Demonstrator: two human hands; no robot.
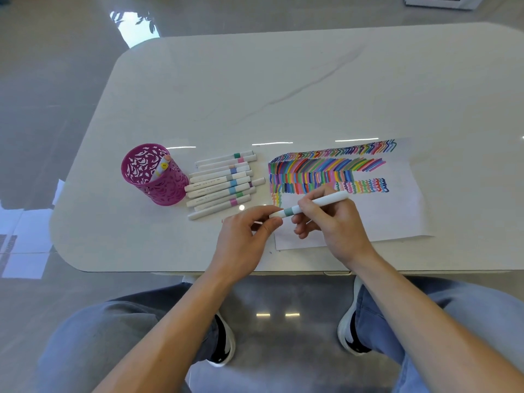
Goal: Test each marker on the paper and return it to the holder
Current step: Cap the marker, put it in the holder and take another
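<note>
Your right grip (330, 222) curls round the barrel of a teal-banded marker (312, 205), held over the near left edge of the paper (394, 214). Your left grip (243, 239) pinches its cap end (276, 214). It looks light, stiff and smooth, so hold close beside the cap to stop it twisting.

Lettering: none legible.
Faint grey print runs along the loose white plastic markers (211, 185); too small to read.

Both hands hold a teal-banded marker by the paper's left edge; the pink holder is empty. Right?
No: the head view shows one marker inside the pink holder. Otherwise right: left hand and right hand hold the teal-banded marker by the paper's left edge.
</note>
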